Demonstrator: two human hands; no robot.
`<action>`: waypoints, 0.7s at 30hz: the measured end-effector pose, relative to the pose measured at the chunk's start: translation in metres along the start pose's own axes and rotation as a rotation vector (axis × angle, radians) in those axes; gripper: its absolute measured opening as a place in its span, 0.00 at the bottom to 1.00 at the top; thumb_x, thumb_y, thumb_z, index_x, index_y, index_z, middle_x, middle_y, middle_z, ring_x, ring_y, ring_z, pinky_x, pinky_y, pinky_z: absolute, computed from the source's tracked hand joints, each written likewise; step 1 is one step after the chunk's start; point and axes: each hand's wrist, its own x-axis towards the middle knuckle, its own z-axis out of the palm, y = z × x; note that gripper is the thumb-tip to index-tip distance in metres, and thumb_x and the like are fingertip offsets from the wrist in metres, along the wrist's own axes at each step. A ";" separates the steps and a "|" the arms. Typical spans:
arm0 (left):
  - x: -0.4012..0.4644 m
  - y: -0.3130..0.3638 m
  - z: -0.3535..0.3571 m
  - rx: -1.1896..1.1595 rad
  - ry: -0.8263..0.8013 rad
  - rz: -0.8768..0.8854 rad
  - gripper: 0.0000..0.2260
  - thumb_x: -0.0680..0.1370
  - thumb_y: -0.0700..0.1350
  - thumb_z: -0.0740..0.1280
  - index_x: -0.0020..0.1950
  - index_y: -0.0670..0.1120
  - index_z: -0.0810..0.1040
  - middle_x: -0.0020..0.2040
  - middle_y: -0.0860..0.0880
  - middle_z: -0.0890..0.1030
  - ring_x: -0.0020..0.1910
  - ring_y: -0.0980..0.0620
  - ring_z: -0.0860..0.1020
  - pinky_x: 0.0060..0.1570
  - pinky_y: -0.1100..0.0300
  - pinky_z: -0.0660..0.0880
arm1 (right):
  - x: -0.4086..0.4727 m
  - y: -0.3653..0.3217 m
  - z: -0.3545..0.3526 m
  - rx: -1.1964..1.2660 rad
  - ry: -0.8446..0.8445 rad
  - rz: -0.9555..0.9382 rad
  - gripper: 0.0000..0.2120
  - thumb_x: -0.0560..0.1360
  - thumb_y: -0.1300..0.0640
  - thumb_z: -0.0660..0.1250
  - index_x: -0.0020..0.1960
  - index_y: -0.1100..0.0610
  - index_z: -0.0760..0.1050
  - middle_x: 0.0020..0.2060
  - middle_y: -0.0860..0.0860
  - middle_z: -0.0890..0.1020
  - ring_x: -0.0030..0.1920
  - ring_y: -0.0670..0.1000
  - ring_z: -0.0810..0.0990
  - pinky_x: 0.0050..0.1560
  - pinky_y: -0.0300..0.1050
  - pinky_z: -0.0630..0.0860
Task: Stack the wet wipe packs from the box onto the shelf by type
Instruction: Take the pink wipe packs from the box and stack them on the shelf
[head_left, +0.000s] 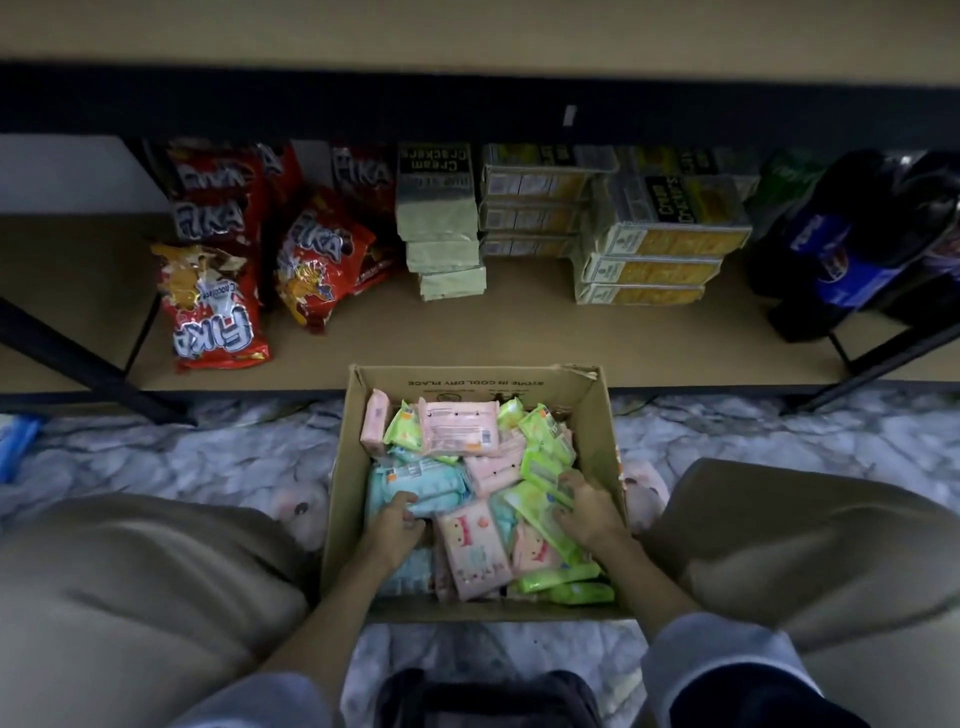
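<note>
An open cardboard box (348, 452) stands on the floor between my knees, full of pink, blue and green wet wipe packs. My left hand (397, 525) is inside at the left, fingers closed on a blue pack (415, 486). At the right side my right hand (584, 506) grips a green pack (540, 470). A pink pack (472, 551) lies between the hands, and another pink pack (457, 428) lies face-down at the far end. The low shelf (519, 338) runs just beyond the box.
On the shelf stand red snack bags (218, 306) at left, stacks of cream cracker packs (449, 249) and yellow cracker packs (654, 254) in the middle, dark soda bottles (852, 249) at right. Black shelf legs (93, 364) slant at both sides. My knees flank the box.
</note>
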 end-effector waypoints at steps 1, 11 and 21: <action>0.003 -0.002 0.004 -0.010 0.003 -0.004 0.16 0.76 0.35 0.64 0.63 0.39 0.71 0.52 0.39 0.77 0.48 0.47 0.75 0.40 0.65 0.72 | 0.004 0.003 0.001 0.016 -0.012 0.011 0.21 0.74 0.58 0.66 0.66 0.57 0.67 0.61 0.61 0.75 0.60 0.61 0.75 0.56 0.47 0.74; 0.066 0.040 -0.002 -0.234 0.218 0.105 0.20 0.74 0.36 0.68 0.65 0.44 0.72 0.64 0.41 0.69 0.52 0.49 0.75 0.54 0.59 0.74 | 0.065 -0.022 0.007 -0.095 -0.019 -0.154 0.28 0.74 0.54 0.66 0.71 0.52 0.62 0.67 0.56 0.69 0.67 0.57 0.66 0.65 0.49 0.68; 0.104 0.059 0.001 -0.290 0.123 0.212 0.29 0.68 0.32 0.73 0.68 0.40 0.70 0.42 0.43 0.72 0.34 0.45 0.75 0.44 0.58 0.77 | 0.122 -0.031 0.007 -0.394 -0.194 -0.218 0.49 0.61 0.38 0.75 0.74 0.45 0.54 0.68 0.54 0.59 0.70 0.58 0.57 0.71 0.55 0.55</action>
